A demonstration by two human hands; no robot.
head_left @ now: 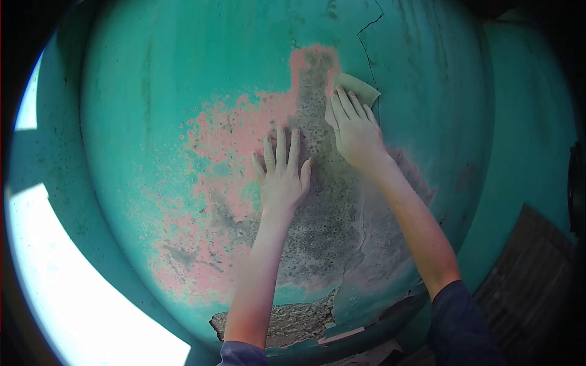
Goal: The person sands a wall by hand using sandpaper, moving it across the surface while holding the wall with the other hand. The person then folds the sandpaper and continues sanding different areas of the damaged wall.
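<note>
We spread our left hand [282, 183] flat, fingers apart, near the centre of the rough pink-and-grey worn patch [317, 226] on the green painted wall [201, 55], while our right hand [359, 137] lies over a thin, pale green flexible sheet [361, 89] at the patch's one o'clock, fingers nearly together, thumb hidden, so we cannot tell whether it pinches. We seem to be at the stage of working the sheet against the wall, and any further stroke calls for even fingertip pressure; we can read no brand, label or writing.
</note>
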